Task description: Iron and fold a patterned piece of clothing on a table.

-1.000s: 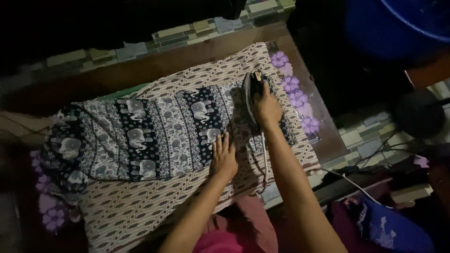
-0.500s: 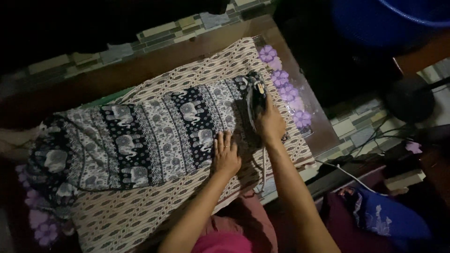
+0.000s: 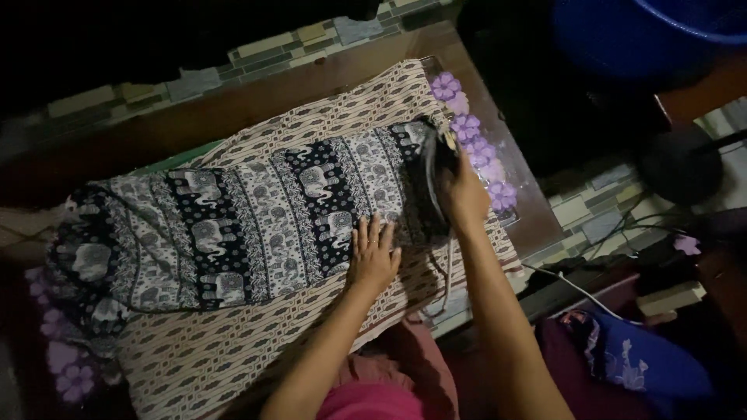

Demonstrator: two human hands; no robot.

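Observation:
A dark blue and white garment with an elephant print lies spread on a brown patterned cloth that covers a low wooden table. My left hand presses flat on the garment's near edge, fingers apart. My right hand grips the handle of a dark clothes iron that rests on the garment's right end. The iron's cord hangs down past the cloth's edge.
A blue tub stands at the top right. A dark round object and a white cable lie on the tiled floor at right. Blue flowered fabric sits at the bottom right. A purple-flower sheet shows under the cloth.
The view has shifted, so everything sits lower and more to the left in frame. My right hand has slid the iron slightly along the garment's right end. My left hand stays pressed on the garment.

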